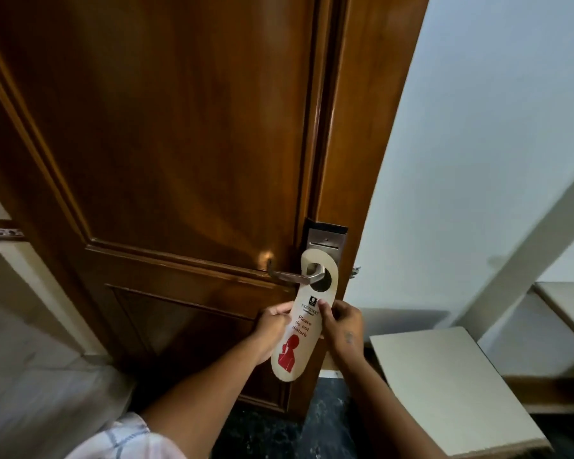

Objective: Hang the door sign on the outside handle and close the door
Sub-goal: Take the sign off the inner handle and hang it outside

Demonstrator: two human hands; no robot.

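The door sign was already looped over the handle yet pinched by the left hand and right hand, while the door was seemingly left unclosed.

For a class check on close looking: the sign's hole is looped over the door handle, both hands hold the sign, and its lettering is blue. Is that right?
One detail is wrong: the lettering is red, not blue. The head view shows "Please do not disturb" and a figure printed in red on the sign. The rest stands: its hole is over the handle, with the left hand and right hand holding it.
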